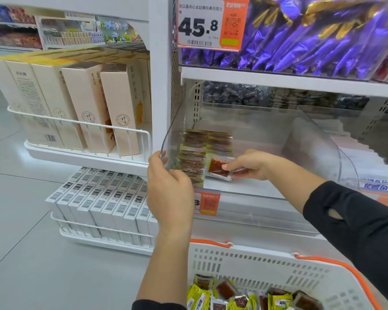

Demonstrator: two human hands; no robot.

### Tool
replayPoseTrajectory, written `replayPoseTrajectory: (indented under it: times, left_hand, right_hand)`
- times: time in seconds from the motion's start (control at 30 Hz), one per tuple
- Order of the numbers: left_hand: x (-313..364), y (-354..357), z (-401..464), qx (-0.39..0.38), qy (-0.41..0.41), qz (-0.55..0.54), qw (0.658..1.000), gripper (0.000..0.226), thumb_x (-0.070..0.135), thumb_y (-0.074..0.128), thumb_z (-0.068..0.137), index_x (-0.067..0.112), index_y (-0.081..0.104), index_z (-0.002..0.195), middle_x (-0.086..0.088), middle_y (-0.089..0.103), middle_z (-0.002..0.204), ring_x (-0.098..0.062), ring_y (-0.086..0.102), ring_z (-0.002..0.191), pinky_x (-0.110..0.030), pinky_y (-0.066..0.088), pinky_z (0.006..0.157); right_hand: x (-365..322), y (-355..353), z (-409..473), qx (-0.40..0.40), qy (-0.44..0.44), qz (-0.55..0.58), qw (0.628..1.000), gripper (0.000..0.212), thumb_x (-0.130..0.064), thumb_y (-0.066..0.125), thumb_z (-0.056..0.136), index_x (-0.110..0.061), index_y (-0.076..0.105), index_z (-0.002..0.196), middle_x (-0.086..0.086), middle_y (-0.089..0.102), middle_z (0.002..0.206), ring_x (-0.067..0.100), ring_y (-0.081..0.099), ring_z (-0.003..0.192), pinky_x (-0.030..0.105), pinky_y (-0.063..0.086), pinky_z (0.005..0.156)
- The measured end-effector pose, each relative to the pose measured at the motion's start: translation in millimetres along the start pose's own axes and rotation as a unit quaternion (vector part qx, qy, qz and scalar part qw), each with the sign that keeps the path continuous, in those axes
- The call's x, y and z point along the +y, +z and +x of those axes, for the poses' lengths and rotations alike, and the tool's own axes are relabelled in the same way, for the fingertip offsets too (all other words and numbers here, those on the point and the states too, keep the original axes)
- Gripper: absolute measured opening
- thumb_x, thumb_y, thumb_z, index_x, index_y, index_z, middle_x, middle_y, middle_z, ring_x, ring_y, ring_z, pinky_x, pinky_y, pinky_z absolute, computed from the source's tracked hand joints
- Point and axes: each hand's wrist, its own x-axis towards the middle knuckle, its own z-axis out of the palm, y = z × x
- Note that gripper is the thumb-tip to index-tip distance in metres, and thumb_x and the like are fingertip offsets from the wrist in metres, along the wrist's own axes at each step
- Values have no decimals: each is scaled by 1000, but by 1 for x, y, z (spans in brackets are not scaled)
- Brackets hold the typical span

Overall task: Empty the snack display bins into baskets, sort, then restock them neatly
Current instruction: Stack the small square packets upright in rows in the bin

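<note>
A clear plastic display bin (267,130) sits on the middle shelf. Rows of small brown snack packets (195,153) stand lined up along its left side. My left hand (168,189) grips the bin's left front corner, thumb over the clear wall. My right hand (249,164) reaches inside the bin and holds a few flat packets, a red-brown snack packet (217,167) uppermost, low beside the rows. Below, a white basket (267,265) with orange handles holds several loose yellow-green and red-brown packets (233,296).
Above, a bin of purple wrapped sweets (311,36) carries an orange price tag (208,23) reading 45.8. Beige cartons (83,104) and white boxes (103,204) fill wire racks on the left. A neighbouring clear bin (356,157) stands to the right. Pale floor lies at lower left.
</note>
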Motion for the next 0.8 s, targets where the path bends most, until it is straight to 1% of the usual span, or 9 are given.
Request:
replayPoseTrajectory:
  times: [0.1, 0.2, 0.3, 0.37, 0.43, 0.5, 0.57, 0.67, 0.8]
  left_hand:
    - [0, 0, 0, 0, -3, 2, 1000, 37, 7, 43, 94, 22, 46, 128, 8, 57, 127, -9, 50, 91, -25, 34, 67]
    - [0, 1, 0, 2, -2, 5, 1000, 38, 7, 43, 93, 23, 46, 127, 8, 57, 127, -10, 52, 93, -25, 33, 67]
    - [0, 1, 0, 7, -5, 8, 1000, 38, 7, 43, 93, 23, 46, 127, 9, 58, 127, -14, 57, 100, -27, 35, 70]
    - [0, 2, 0, 10, -6, 9, 1000, 38, 7, 44, 93, 23, 47, 127, 9, 58, 126, -15, 58, 103, -27, 34, 69]
    - [0, 1, 0, 11, -5, 11, 1000, 38, 7, 44, 93, 23, 47, 127, 9, 58, 126, -16, 59, 104, -25, 34, 68]
    - [-1, 1, 0, 10, -1, 15, 1000, 38, 7, 45, 93, 22, 47, 127, 9, 58, 126, -16, 59, 103, -25, 33, 66]
    - [-1, 1, 0, 10, 0, 15, 1000, 38, 7, 45, 93, 22, 47, 127, 9, 58, 126, -16, 59, 103, -26, 34, 68]
    - [-1, 1, 1, 8, 3, 15, 1000, 38, 7, 44, 93, 22, 47, 128, 8, 58, 126, -15, 58, 101, -25, 34, 68]
    - [-1, 0, 0, 7, 6, 14, 1000, 38, 7, 44, 93, 23, 46, 127, 8, 58, 127, -15, 59, 102, -26, 36, 69]
  right_hand:
    - [1, -4, -3, -14, 12, -4, 1000, 32, -3, 77, 76, 1, 62, 104, 11, 70, 97, 18, 68, 90, 25, 57, 75]
    - [3, -1, 4, 5, 0, -34, 999, 48, -10, 82, 73, 0, 59, 113, 11, 69, 104, 20, 68, 95, 28, 57, 81]
    - [5, 5, 10, 58, -14, -125, 990, 71, -35, 87, 67, -4, 53, 121, 9, 64, 113, 23, 64, 103, 37, 55, 91]
    - [5, 7, 9, 92, -26, -182, 979, 74, -46, 85, 65, -6, 52, 119, 8, 63, 113, 23, 64, 98, 39, 56, 88]
    - [4, 6, 7, 76, -30, -142, 986, 62, -35, 84, 71, -5, 52, 115, 10, 64, 110, 20, 67, 89, 33, 59, 79]
    - [3, 4, 3, 37, -21, -76, 996, 57, -17, 84, 73, -3, 53, 118, 11, 64, 113, 19, 68, 91, 29, 60, 74]
    - [3, 0, -1, 21, -11, -43, 999, 51, -9, 80, 76, 0, 55, 120, 12, 66, 111, 19, 68, 93, 26, 60, 70]
    - [2, -5, -7, 16, 5, 0, 1000, 37, -7, 75, 80, 3, 60, 113, 13, 67, 102, 19, 67, 87, 22, 59, 63]
    - [3, -1, -5, 20, -3, -44, 999, 41, -14, 78, 79, -1, 59, 113, 13, 68, 103, 17, 68, 81, 24, 60, 66]
